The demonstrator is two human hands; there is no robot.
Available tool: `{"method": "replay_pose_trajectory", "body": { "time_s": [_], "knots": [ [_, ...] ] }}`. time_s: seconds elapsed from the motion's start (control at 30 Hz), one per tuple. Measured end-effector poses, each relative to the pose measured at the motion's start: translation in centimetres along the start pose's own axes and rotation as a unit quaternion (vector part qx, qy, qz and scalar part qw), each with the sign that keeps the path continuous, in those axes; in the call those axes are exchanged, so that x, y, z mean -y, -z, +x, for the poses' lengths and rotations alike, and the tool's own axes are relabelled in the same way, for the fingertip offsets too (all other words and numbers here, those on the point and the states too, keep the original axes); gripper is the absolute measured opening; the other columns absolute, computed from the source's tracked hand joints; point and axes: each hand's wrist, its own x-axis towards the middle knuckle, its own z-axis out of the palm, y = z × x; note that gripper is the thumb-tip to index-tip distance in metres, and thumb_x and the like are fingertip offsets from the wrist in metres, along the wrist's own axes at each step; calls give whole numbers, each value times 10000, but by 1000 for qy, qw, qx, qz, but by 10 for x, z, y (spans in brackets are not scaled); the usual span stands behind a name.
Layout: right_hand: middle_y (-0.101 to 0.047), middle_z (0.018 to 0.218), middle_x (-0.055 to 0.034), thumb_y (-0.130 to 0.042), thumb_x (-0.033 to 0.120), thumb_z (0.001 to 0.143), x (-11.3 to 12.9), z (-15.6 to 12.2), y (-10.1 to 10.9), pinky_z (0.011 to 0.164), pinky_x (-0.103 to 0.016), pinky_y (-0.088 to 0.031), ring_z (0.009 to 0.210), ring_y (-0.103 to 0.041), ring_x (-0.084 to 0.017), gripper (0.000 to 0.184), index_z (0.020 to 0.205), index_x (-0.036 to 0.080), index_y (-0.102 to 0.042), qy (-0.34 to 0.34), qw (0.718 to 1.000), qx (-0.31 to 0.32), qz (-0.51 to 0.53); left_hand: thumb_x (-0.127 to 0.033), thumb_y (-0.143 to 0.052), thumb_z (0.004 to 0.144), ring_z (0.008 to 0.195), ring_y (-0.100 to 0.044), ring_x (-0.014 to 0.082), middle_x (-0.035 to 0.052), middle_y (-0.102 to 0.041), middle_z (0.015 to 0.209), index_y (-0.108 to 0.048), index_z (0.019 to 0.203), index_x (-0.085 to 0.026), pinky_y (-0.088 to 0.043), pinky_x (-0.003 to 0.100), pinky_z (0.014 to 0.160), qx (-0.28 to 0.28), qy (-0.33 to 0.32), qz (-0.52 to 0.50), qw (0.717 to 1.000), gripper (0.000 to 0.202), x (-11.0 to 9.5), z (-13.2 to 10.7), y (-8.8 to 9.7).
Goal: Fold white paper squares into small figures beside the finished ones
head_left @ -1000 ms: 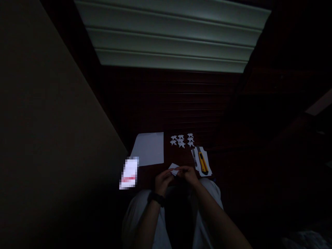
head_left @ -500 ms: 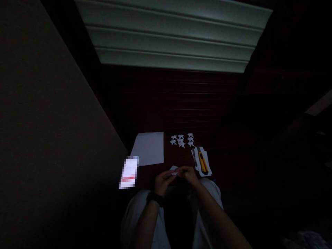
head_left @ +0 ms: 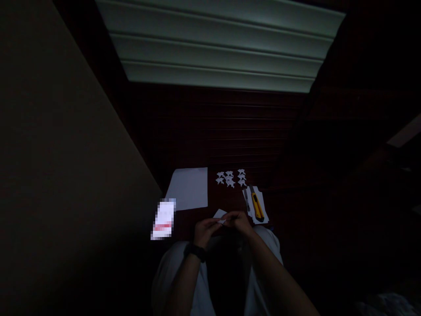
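Note:
Between my two hands is a small piece of white paper (head_left: 222, 221), pinched at its sides above my lap. My left hand (head_left: 204, 229), with a dark watch on its wrist, grips it from the left. My right hand (head_left: 239, 222) has its fingers closed on the right side; the fingertips partly hide the paper. Just beyond the fingers shows another white paper piece (head_left: 219, 213); whether it joins the held one I cannot tell. Farther off, several small folded paper figures (head_left: 229, 179) lie in columns on the dark tabletop (head_left: 215, 197).
A yellow box cutter (head_left: 257, 206) rests on white paper cards (head_left: 264, 210) at the right, beside a thin dark pen-like tool (head_left: 246, 199). A large white sheet (head_left: 189, 188) lies at the left, near a blurred-out bright rectangle (head_left: 163, 218). A wall (head_left: 66, 131) rises on the left.
My left hand has shifted slightly left and down. A little more of the white paper shows by the fingers. The figures, cutter and sheet have stayed in place.

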Motion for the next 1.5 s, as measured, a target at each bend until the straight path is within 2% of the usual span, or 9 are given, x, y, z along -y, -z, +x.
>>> {"method": "replay_pose_trajectory", "body": {
  "time_s": [0.17, 0.37, 0.57, 0.73, 0.97, 1.13, 1.27, 1.5],
  "knots": [
    [-673, 676, -24, -724, 231, 517, 10, -6, 5, 539, -224, -409, 571, -562, -125, 234, 737, 153, -711, 5, 999, 43, -12, -271, -737, 549, 710, -651, 250, 88, -717, 714, -731, 701, -156, -483, 320, 685, 15, 0, 44, 999, 191, -6, -2, 4],
    [-669, 625, -24, -739, 254, 504, 16, -9, 11, 534, -237, -414, 551, -563, -137, 239, 717, 146, -721, -2, 996, 80, -39, -290, -744, 542, 629, -647, 231, 89, -712, 662, -729, 677, -148, -480, 286, 588, 39, 10, 70, 997, 196, -5, -6, 9],
    [-680, 664, -34, -755, 258, 484, 16, -8, 15, 565, -244, -423, 582, -580, -144, 279, 736, 141, -723, -15, 993, 111, -37, -312, -746, 543, 655, -651, 224, 93, -716, 692, -727, 691, -133, -481, 274, 610, 50, 14, 75, 996, 233, -7, -9, 11],
    [-680, 638, -44, -748, 260, 497, 12, -7, 18, 549, -248, -417, 556, -573, -145, 228, 684, 133, -724, -33, 994, 104, -29, -324, -747, 544, 629, -645, 219, 94, -709, 653, -725, 669, -123, -472, 261, 577, 52, 15, 74, 996, 238, -10, -11, 8],
    [-654, 571, -23, -722, 260, 529, 6, -5, 12, 488, -225, -384, 490, -533, -117, 168, 642, 137, -706, -42, 998, 47, -10, -328, -735, 567, 618, -639, 206, 94, -707, 660, -723, 694, -122, -472, 256, 572, 44, 14, 42, 998, 242, -12, -11, 4],
    [-631, 558, -7, -724, 244, 516, 3, -4, 7, 486, -225, -388, 490, -528, -117, 180, 658, 140, -687, -28, 999, 25, 2, -313, -743, 561, 618, -638, 197, 95, -704, 668, -711, 691, -115, -480, 253, 579, 30, 15, 10, 999, 240, -7, -8, 3],
    [-592, 532, 27, -718, 223, 518, 3, -3, 5, 452, -206, -356, 462, -498, -104, 235, 739, 162, -671, -8, 1000, 22, 9, -301, -737, 575, 605, -639, 188, 95, -701, 677, -690, 743, -110, -486, 255, 562, 23, 25, -15, 999, 259, 0, -6, 2],
    [-512, 506, 59, -714, 188, 510, 8, -5, 3, 432, -184, -294, 444, -423, -76, 232, 728, 168, -640, 18, 1000, 20, 14, -270, -745, 564, 577, -630, 168, 60, -683, 626, -655, 786, -123, -474, 234, 540, 24, 24, -39, 999, 281, 1, -5, 2]
  ]
}}
